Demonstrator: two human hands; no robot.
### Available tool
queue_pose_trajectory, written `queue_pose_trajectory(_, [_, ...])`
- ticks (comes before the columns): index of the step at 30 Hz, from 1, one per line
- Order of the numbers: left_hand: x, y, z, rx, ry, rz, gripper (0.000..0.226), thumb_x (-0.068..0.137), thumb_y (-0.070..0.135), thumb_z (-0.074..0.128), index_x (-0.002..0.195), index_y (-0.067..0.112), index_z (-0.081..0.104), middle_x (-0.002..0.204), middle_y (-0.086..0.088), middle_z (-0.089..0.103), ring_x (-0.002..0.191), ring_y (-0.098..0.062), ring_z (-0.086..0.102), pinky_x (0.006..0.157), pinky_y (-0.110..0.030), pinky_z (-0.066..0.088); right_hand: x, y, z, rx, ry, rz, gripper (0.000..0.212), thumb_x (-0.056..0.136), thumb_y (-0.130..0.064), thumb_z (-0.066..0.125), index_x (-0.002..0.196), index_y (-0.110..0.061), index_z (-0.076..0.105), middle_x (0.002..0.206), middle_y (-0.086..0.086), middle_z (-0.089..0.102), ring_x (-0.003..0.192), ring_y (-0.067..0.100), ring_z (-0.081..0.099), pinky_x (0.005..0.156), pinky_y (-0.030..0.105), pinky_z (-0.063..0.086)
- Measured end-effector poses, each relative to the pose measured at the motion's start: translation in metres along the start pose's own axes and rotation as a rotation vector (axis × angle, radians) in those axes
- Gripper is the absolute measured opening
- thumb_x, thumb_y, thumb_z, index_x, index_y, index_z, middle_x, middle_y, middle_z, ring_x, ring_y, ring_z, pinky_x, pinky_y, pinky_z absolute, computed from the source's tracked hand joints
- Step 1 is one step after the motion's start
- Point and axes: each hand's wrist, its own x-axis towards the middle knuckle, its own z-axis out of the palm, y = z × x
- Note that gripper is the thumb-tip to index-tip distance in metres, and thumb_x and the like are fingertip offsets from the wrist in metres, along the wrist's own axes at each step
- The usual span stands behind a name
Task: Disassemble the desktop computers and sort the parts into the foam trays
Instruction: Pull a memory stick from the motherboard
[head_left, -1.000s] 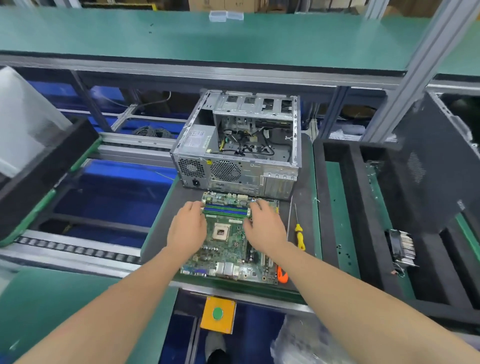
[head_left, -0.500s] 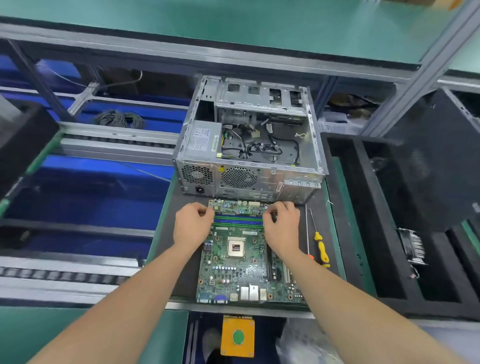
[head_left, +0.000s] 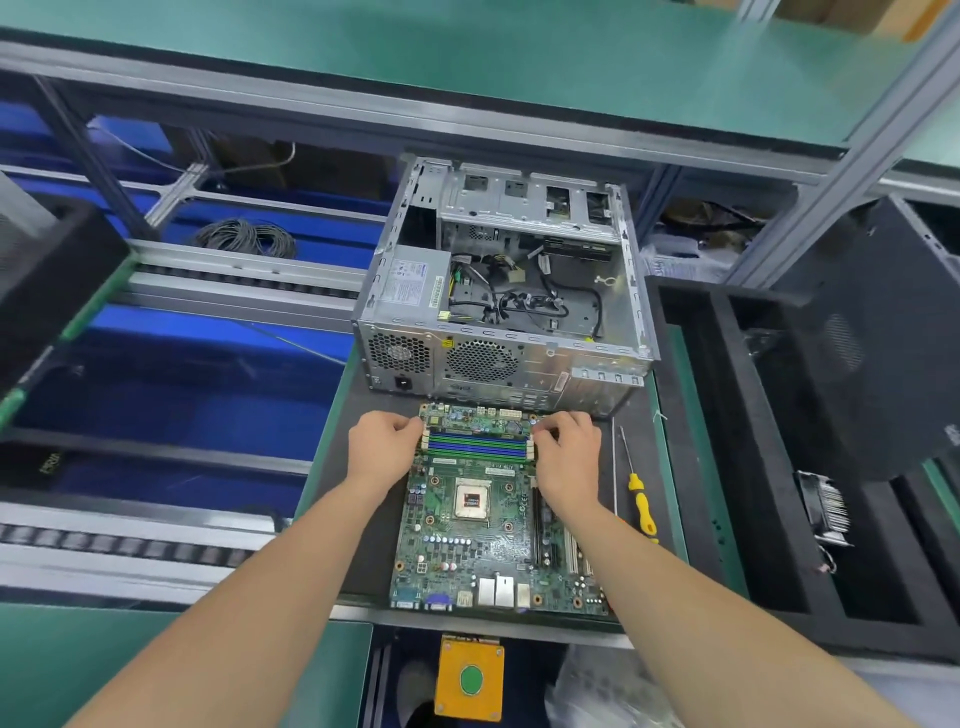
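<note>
bare galvanised metal computer case (head_left: 519, 358), dull sheen; matt black foam tray (head_left: 727, 467); glossy yellow plastic screwdriver (head_left: 643, 512) handle.

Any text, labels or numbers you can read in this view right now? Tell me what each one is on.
Nothing reads clearly.
power supply label: printed lines, too small to read.
motherboard stickers: blurred.
yellow sticker on the case rear: too small.
pale lettering at far left, on something dark: blurred.
</note>
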Motion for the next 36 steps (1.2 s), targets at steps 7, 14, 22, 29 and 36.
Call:
queue_pose_trajectory(7, [-0.003,-0.002,0.002,0.024,0.011,0.016,0.055,0.102,0.032,0.059,0.053,0.016,0.042,0.045,0.003,0.032,0.048,-0.019,0.033,0.052,-0.032,0.026,-0.005,-0.012,0.001,-0.286,-0.061,-0.334,0.021,0.095,-0.029,0.063,0.114,-0.025,0.070,0.118,-0.003,0.052,0.117,0.024,0.040,0.095,0.035,0.031])
queue_pose_trajectory(14, [-0.006,-0.005,0.002,-0.029,0.013,0.014,0.049,0.103,0.037,0.057,0.074,0.001,0.069,0.064,-0.016,0.061,0.063,-0.025,0.050,0.060,-0.034,0.036,0.002,-0.035,0.015,-0.431,-0.171,-0.487,0.013,0.101,-0.030,0.064,0.105,-0.021,0.073,0.105,-0.003,0.064,0.102,0.023,0.058,0.087,0.038,0.048])
queue_pose_trajectory(22, [-0.011,-0.001,0.006,-0.075,0.080,0.030,0.025,0.103,0.029,0.058,0.093,0.012,0.074,0.083,-0.002,0.070,0.085,-0.024,0.064,0.074,-0.032,0.046,-0.008,-0.034,-0.001,-0.192,-0.095,-0.421,0.007,0.104,-0.028,0.058,0.099,-0.024,0.062,0.088,-0.010,0.066,0.081,0.016,0.059,0.067,0.035,0.048])
queue_pose_trajectory(29, [-0.035,0.051,0.049,0.136,0.138,0.533,0.007,0.097,0.026,0.059,0.094,0.028,0.065,0.087,0.014,0.061,0.074,-0.008,0.057,0.071,-0.035,0.050,-0.020,0.008,-0.059,0.091,0.048,-0.365,0.004,0.097,-0.014,0.069,0.098,-0.018,0.068,0.096,-0.005,0.059,0.090,0.000,0.056,0.079,0.006,0.038])
queue_pose_trajectory(36, [-0.067,0.119,0.125,0.155,-0.170,0.682,0.009,0.096,0.029,0.055,0.097,0.033,0.064,0.086,0.017,0.062,0.075,-0.001,0.057,0.066,-0.028,0.045,-0.011,0.086,-0.139,0.408,0.390,0.101,0.005,0.096,-0.021,0.071,0.095,-0.024,0.074,0.084,-0.013,0.073,0.084,0.003,0.068,0.080,0.021,0.055])
